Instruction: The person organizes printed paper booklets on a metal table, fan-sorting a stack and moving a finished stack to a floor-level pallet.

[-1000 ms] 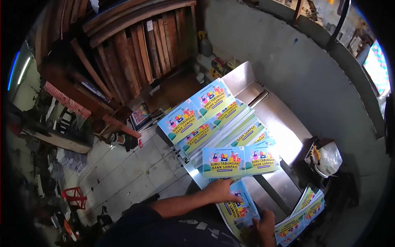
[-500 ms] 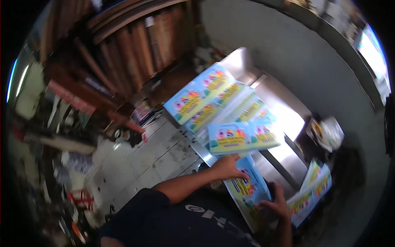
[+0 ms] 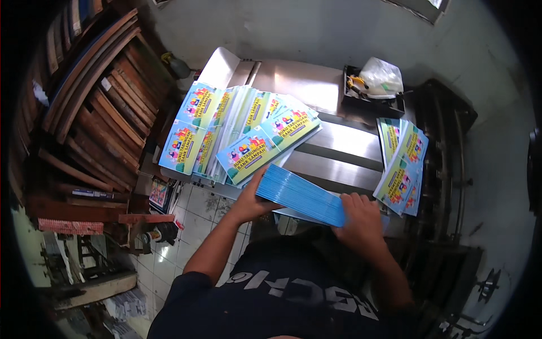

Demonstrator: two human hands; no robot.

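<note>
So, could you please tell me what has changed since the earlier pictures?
The stack, gripped at its two ends by the left hand and right hand, has been tipped up: blue edges now face the camera, where a printed cover showed before. The head view has turned. The row of booklets, the pile at right and the black box stayed put.
</note>
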